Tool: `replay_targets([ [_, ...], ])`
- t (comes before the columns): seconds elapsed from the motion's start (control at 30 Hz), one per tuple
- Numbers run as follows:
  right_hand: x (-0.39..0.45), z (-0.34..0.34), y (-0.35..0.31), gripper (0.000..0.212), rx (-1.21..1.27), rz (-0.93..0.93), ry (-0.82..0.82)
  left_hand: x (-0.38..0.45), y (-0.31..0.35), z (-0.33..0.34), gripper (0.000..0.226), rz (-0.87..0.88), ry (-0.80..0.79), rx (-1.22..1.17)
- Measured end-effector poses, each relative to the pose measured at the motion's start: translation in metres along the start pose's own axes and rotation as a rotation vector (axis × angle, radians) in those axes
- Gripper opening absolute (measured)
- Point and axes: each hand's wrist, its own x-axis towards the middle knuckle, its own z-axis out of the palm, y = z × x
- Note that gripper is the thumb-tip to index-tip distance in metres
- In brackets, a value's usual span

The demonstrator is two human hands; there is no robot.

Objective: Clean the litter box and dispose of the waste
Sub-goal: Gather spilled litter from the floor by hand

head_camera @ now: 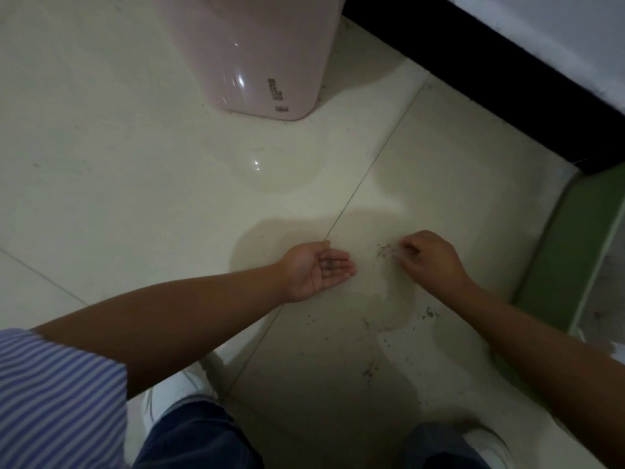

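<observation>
At the top of the frame a glossy pink plastic container (pixel 257 55) is standing on the pale tiled floor (pixel 101 164), its dark printed label facing me. A black baseboard (pixel 490 79) is running diagonally across the upper right. My white shoes (pixel 176 397) are showing at the bottom edge.

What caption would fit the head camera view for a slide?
Right hand picks scattered litter grains off the tiled floor while the open left hand collects them, near a pink bin.
</observation>
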Motion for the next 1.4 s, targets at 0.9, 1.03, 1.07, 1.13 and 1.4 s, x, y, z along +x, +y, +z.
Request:
replay_targets([
  [0.9,0.006,0.001,-0.023,0.013,0.121,-0.113,-0.037,-0.002,0.004,-0.011,0.047,-0.016,0.008,-0.021],
  [1.03,-0.009,-0.014,-0.025,0.023,0.312,-0.147,-0.172,-0.005,0.002,0.002,0.047,-0.056,-0.025,0.010],
  [1.07,-0.009,-0.015,-0.020,0.024,0.290,-0.118,-0.113,-0.005,0.001,0.004,0.047,-0.067,-0.041,0.017],
  [1.13,-0.002,-0.015,-0.005,0.025,0.179,-0.037,-0.021,-0.005,0.001,0.006,0.046,-0.079,-0.058,0.036],
  [1.4,0.009,0.012,-0.002,0.016,-0.163,-0.407,-0.059,-0.007,-0.001,-0.009,0.044,-0.067,0.032,0.058],
])
